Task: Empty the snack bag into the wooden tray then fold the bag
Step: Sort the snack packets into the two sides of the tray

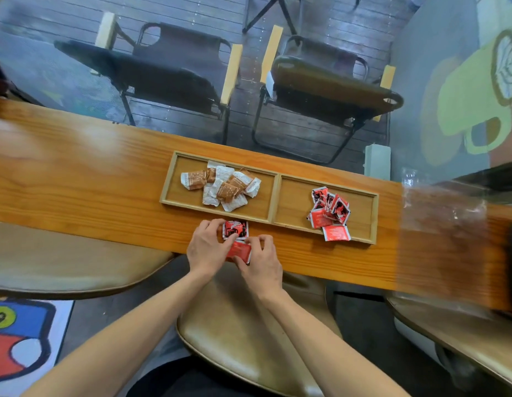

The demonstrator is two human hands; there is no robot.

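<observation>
Snack bag (pixel 236 239) lengthwise toward tray (pixel 273 193)

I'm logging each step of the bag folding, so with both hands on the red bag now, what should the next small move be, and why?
Probably press the fold flat. The red bag lies on the wooden table in front of the wooden tray, already doubled over, pinched between the left hand and right hand. The red packets and brown packets already sit in the tray, so only folding seems left.

one tray (pixel 273 193), two chairs (pixel 174 73), two hands (pixel 234 250)
</observation>
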